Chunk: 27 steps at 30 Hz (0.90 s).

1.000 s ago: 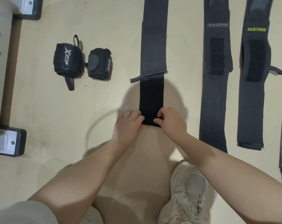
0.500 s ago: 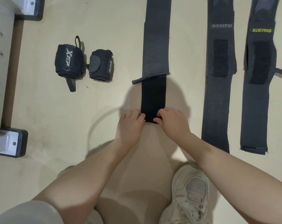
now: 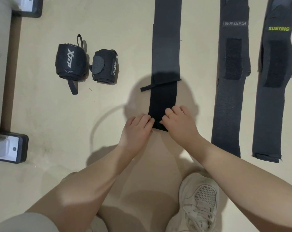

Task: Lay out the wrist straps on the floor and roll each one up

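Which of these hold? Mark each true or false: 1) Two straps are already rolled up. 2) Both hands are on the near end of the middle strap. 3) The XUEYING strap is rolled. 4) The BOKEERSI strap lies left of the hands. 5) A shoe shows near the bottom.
1) True: two rolled straps sit on the floor.
2) True: left hand and right hand grip the middle strap.
3) False: the XUEYING strap lies flat.
4) False: the BOKEERSI strap lies to their right.
5) True: shoe.
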{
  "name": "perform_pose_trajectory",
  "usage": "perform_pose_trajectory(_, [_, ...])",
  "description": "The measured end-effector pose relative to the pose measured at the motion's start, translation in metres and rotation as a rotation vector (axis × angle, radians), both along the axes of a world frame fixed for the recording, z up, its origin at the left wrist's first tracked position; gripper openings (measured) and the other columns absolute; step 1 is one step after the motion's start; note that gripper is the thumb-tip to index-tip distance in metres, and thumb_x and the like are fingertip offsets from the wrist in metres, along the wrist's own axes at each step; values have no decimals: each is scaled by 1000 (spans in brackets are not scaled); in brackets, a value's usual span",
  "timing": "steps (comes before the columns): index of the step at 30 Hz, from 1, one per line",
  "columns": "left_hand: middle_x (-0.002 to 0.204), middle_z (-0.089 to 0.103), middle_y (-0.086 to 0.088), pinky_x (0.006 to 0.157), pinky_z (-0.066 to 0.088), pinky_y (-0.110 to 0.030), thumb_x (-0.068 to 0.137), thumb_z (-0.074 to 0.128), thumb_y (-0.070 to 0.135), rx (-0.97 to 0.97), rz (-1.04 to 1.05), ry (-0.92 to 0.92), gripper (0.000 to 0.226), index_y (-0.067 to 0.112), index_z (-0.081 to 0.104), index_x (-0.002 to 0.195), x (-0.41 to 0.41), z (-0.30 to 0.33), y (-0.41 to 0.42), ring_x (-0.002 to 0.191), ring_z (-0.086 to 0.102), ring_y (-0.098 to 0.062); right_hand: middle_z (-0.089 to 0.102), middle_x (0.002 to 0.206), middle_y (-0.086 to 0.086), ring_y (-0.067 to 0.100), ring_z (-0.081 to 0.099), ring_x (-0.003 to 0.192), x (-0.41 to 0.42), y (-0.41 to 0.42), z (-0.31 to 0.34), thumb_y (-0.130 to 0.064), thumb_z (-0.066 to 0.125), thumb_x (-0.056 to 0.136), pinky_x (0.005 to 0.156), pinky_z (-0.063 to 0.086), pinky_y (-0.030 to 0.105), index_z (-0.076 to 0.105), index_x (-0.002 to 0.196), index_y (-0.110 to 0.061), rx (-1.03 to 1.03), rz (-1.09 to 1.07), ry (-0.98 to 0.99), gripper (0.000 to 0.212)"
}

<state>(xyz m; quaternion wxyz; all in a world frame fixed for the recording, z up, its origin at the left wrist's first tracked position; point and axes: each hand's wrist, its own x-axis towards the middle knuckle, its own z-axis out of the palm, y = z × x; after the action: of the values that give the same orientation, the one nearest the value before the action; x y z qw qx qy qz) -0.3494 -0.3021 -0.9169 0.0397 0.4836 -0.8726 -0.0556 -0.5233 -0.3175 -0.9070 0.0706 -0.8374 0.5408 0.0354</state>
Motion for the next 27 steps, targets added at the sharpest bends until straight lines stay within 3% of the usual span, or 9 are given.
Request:
perform_pose_trajectory(3, [94, 68, -6, 79, 34, -31, 77, 47, 11, -54, -4, -2, 29, 7, 71, 93, -2, -4, 1, 96, 46, -20, 56, 71, 2, 22, 54, 67, -1, 17, -6, -35, 47, 92, 72, 37, 33, 62, 66, -14, -10, 37, -29, 36])
perform_pose_trajectory(5, [90, 67, -6, 75, 32, -30, 74, 52, 11, -77, -14, -13, 27, 7, 71, 92, -3, -7, -2, 91, 44, -21, 61, 77, 3, 23, 58, 73, -2, 24, -5, -41, 40, 92, 72, 43, 33, 64, 72, -13, 62, -14, -26, 42])
perform_pose_trajectory(7, [86, 66, -4, 71, 31, -29, 75, 54, 16, -103, -39, -12, 28, 8, 72, 95, 0, -9, -5, 86, 42, -20, 63, 82, 5, 25, 61, 78, -3, 27, -5, -44, 46, 89, 73, 46, 35, 65, 82, -11, 87, -32, -47, 39])
perform_pose_trajectory(9, [81, 64, -3, 71, 30, -29, 80, 49, 21, -115, -81, -1, 31, 8, 72, 96, 2, -11, -9, 84, 41, -19, 64, 83, 6, 27, 62, 79, -4, 28, -4, -35, 67, 82, 72, 49, 35, 65, 91, -9, 72, -69, -133, 28])
perform_pose_trajectory(12, [77, 62, -4, 71, 30, -30, 82, 43, 23, -97, -143, -10, 36, 6, 72, 95, 1, -8, -13, 83, 44, -20, 64, 83, 7, 27, 62, 75, -3, 30, -4, -21, 81, 71, 73, 50, 33, 66, 88, -9, 74, -142, -236, 26])
perform_pose_trajectory(16, [69, 62, 3, 65, 41, -27, 82, 36, 29, 41, -83, -96, 43, 11, 71, 100, -10, 5, -1, 67, 60, -18, 62, 85, 8, 28, 62, 73, -6, 33, -1, -13, 82, 68, 76, 50, 38, 69, 84, -9, 135, -252, -290, 22])
perform_pose_trajectory(20, [61, 59, 7, 54, 42, -23, 83, 34, 33, 226, 17, -81, 34, 18, 63, 74, -22, 15, 8, 58, 58, -16, 66, 85, 5, 29, 62, 88, -12, 34, 7, -16, 69, 82, 86, 44, 41, 70, 93, -13, 183, -321, -262, 12])
perform_pose_trajectory(23, [66, 59, 1, 52, 40, -24, 80, 57, 30, 230, 66, -77, 20, 15, 62, 67, -26, 18, 6, 59, 57, -20, 64, 101, 1, 24, 51, 107, -7, 32, 13, -24, 54, 94, 92, 29, 34, 58, 111, -18, 300, -477, -254, 19])
perform_pose_trajectory(27, [69, 58, -2, 51, 40, -26, 61, 86, 23, 266, 80, -91, 25, 14, 64, 68, -33, 21, -1, 60, 57, -21, 58, 105, 2, 24, 45, 104, -3, 29, 14, -29, 50, 96, 83, 28, 32, 54, 107, -17, 312, -563, -192, 17])
